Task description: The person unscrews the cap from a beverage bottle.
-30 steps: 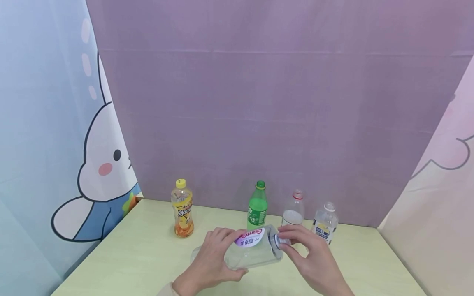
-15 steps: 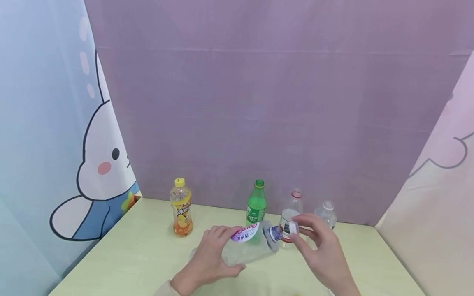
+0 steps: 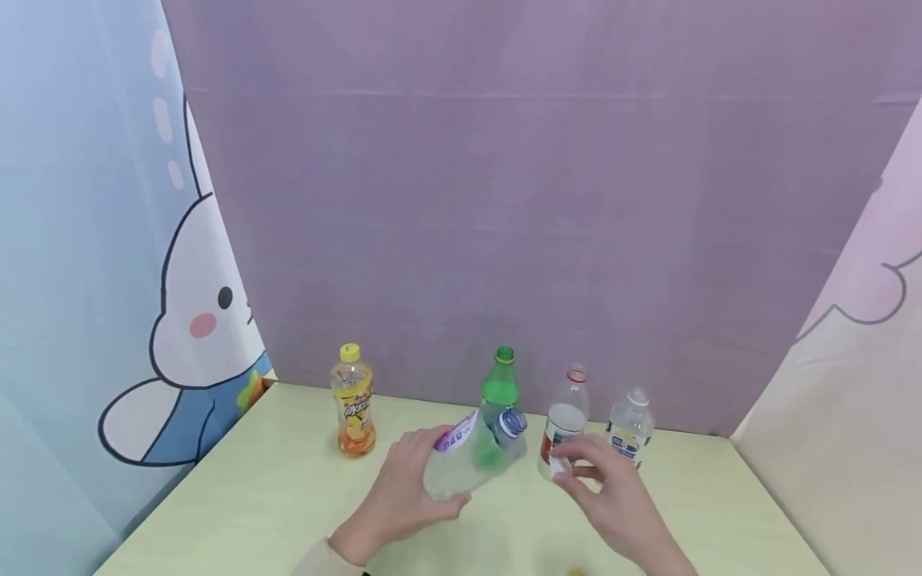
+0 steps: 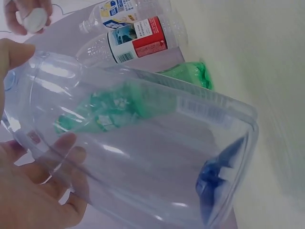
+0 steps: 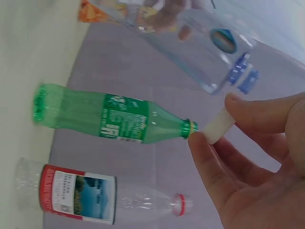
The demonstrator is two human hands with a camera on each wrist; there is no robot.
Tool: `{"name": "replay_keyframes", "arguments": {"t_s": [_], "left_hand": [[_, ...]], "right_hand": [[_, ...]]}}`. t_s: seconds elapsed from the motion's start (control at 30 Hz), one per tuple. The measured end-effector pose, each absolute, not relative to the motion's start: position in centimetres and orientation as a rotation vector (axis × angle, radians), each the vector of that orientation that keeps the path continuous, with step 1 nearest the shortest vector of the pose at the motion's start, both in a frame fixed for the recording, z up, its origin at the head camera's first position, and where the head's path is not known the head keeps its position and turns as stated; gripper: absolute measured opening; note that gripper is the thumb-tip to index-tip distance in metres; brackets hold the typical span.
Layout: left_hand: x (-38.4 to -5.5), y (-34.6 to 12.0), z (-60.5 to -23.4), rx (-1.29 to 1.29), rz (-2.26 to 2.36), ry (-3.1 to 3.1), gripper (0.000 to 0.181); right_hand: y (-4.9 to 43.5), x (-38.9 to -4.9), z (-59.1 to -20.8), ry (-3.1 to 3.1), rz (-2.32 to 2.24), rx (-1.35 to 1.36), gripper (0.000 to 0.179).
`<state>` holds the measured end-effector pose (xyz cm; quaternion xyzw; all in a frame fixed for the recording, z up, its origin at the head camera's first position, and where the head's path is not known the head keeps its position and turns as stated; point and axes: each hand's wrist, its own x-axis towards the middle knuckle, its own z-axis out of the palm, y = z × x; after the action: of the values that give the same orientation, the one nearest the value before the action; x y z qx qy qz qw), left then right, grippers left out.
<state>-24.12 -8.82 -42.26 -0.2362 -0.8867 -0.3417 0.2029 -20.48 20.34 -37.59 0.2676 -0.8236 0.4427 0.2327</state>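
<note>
My left hand (image 3: 403, 492) grips a large clear plastic bottle (image 3: 457, 468) round its body. The bottle leans, its uncapped bluish neck (image 3: 513, 422) pointing up and to the right. Between thumb and fingertips, my right hand (image 3: 615, 500) pinches a white bottle cap (image 5: 220, 126). In the head view a small gap separates cap and neck. Through the clear bottle shows part of a green bottle (image 3: 500, 388) standing behind it. A clear bottle with a red neck ring (image 3: 569, 416) stands just beyond my right fingertips.
An orange-labelled bottle with a yellow cap (image 3: 354, 408) stands to the left on the pale table (image 3: 252, 496). At the right is another clear, uncapped bottle (image 3: 631, 424). A purple cloth (image 3: 504, 200) hangs behind the bottles.
My right fingers were at the bottle's neck; the cap has come off and moved slightly right and down. My left hand has tipped the bottle more upright.
</note>
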Motion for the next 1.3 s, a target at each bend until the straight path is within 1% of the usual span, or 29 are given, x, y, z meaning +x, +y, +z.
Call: {"name": "replay_keyframes", "arguments": {"t_s": [0.43, 0.73, 1.03, 1.2, 1.23, 1.3], "left_hand": [[-24.6, -9.6, -42.6, -0.558, -1.103, -2.428, 0.087], [-24.7, -10.1, -43.2, -0.440, -1.150, -2.444, 0.089], [-25.0, -10.3, -43.1, -0.364, -1.233, -2.453, 0.093], [-25.5, -10.6, -43.2, -0.337, -1.260, -2.474, 0.094], [-25.5, -10.6, -43.2, -0.326, -1.270, -2.478, 0.094], [-25.7, -10.6, -43.2, -0.319, -1.276, -2.484, 0.094]], "right_hand": [[19.7, -22.0, -41.5, -2.727, 1.081, 0.835, 0.018], [19.4, -22.7, -43.9, -3.065, 0.944, 0.867, 0.014], [19.1, -22.8, -45.5, -3.151, 0.791, 0.906, 0.016], [19.0, -23.2, -46.4, -3.207, 0.696, 0.950, 0.007], [19.4, -23.8, -47.8, -3.202, 0.680, 0.971, 0.005], [19.4, -23.8, -47.9, -3.210, 0.699, 0.954, 0.004]]}}
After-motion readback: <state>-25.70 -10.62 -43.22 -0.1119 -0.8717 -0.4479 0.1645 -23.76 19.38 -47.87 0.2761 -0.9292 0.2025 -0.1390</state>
